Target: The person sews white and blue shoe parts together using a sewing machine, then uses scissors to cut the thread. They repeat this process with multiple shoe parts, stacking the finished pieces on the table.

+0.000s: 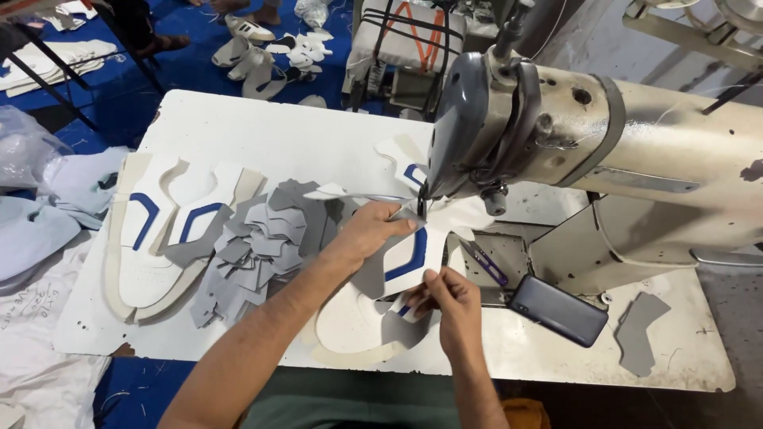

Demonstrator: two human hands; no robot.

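A worn white work table (pixel 262 131) fills most of the view, and on its right side stands a large cream and grey industrial sewing machine (pixel 636 151), its head hanging over the middle of the table. To the left lies a stack of white shoe-upper panels with blue stripes and grey trim (pixel 159 230), and just beside it a loose heap of small grey cut fabric pieces (pixel 254 246). Under the needle sits the piece being worked, a white shoe-upper panel with a blue stripe and grey edging (pixel 401 262), lying flat on the table below the machine head. The left hand (pixel 373 226) rests on top of that panel with its fingers pressed flat and close together, their tips right at the needle. The right hand (pixel 449 298) grips the near edge of the same panel, thumb and fingers pinched narrowly on it. Right of the hands lies a dark grey mobile phone (pixel 559 310), touching the machine's base, and behind it a small pair of purple-handled thread snips (pixel 485 264). A single grey cut piece (pixel 640 334) lies apart near the table's right edge.
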